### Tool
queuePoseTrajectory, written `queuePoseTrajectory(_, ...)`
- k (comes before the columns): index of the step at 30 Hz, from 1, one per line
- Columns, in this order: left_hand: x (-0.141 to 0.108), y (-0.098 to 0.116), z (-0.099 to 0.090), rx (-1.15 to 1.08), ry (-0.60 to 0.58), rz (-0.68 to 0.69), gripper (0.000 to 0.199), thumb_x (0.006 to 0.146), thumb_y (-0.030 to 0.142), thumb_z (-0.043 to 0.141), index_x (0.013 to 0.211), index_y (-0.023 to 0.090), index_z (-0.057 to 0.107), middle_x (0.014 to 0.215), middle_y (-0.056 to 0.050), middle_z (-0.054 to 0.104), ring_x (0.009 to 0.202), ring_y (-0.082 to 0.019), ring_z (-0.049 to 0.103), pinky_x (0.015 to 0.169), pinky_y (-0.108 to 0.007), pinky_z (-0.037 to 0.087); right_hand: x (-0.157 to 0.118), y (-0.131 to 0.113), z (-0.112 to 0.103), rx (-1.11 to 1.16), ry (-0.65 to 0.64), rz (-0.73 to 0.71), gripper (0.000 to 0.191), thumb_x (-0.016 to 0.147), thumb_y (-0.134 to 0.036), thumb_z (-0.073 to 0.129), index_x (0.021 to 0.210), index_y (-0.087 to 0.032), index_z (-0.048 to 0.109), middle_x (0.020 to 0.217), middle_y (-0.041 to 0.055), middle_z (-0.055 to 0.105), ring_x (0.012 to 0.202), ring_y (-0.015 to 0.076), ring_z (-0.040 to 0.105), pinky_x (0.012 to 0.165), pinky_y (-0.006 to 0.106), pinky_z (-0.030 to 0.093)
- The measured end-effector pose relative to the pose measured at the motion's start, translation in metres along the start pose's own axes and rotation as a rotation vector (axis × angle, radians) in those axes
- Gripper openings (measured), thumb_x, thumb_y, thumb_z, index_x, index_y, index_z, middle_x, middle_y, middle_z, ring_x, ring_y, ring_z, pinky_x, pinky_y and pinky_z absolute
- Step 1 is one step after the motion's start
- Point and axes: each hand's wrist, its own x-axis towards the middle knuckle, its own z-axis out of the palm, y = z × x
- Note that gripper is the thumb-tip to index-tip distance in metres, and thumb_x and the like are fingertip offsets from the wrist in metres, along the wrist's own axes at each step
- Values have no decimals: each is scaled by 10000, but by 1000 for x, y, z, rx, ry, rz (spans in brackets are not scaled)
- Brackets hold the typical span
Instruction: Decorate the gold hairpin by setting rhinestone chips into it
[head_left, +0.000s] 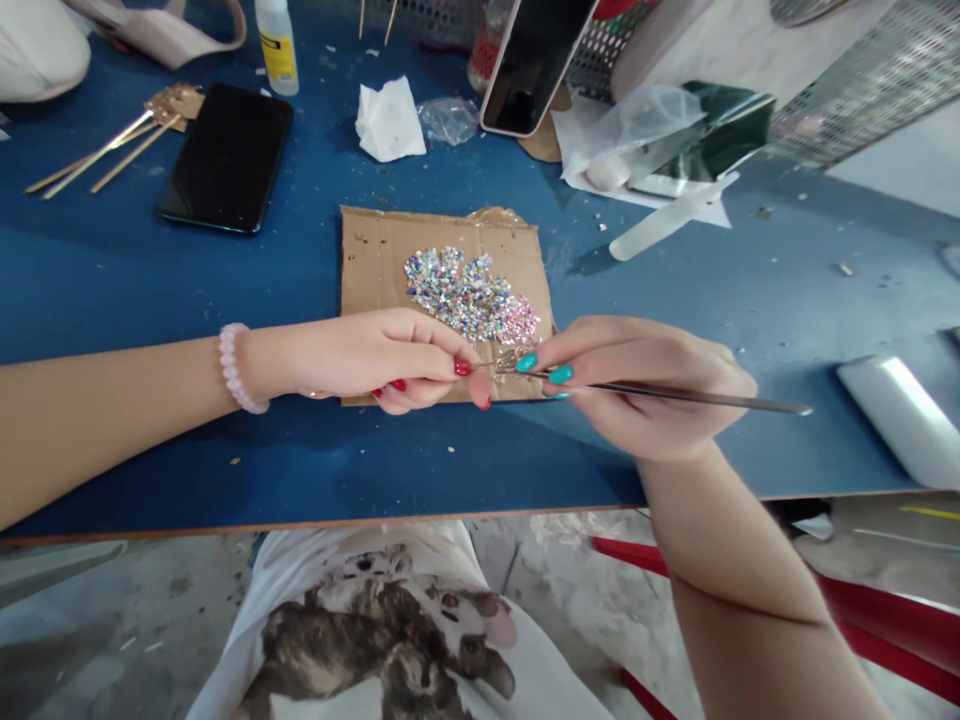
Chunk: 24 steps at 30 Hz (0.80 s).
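My left hand (390, 355), with red nails and a pink bead bracelet (238, 368) at its wrist, is closed in a pinch on a thin metal wire (482, 365). A small shiny ornament (507, 360) shows at the wire's right end, too small to make out fully. My right hand (645, 375), with turquoise nails, is closed round slim metal tweezers (675, 393), whose tips point left at the ornament. Both hands are over the near edge of a cardboard piece (375, 240). On it lies a spread of small glittering rhinestones (465, 290), pink at the right end.
A black phone (229, 160), gold-coloured sticks (112, 155) and a yellow-labelled bottle (277, 50) lie or stand at the far left. Behind the cardboard are crumpled tissue (390, 120) and another phone (536, 65). A white tube (660, 220) and white case (904, 420) are rightward.
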Motion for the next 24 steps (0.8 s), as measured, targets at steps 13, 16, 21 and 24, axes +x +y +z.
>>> queuePoseTrajectory(13,2,1,1,6,22,-24,256,934,119,366,869,140,612,529,66,288,440,-65,227,398,-158,209,0,0,2,-25,33,-14,232,736,5,637,889,-167,668,885,32,726,772,137,687,672,238,596)
queuePoseTrajectory(16,1,0,0,7,16,-16,252,935,128,371,874,145,615,532,65,290,438,-65,230,404,-163,213,0,0,2,-28,17,-13,246,727,22,634,887,-161,670,892,40,727,778,135,686,684,230,596)
queuePoseTrajectory(21,2,1,0,4,15,-23,254,940,113,358,885,131,605,530,68,290,442,-60,219,401,-161,205,-1,2,1,-14,18,-32,299,728,31,627,940,-174,671,912,39,724,790,135,681,682,235,595)
queuePoseTrajectory(24,2,1,0,4,13,-17,258,941,108,352,891,131,604,529,70,291,444,-58,217,404,-160,207,-2,3,1,6,4,-31,329,723,57,613,956,-167,671,928,53,721,804,139,675,687,240,590)
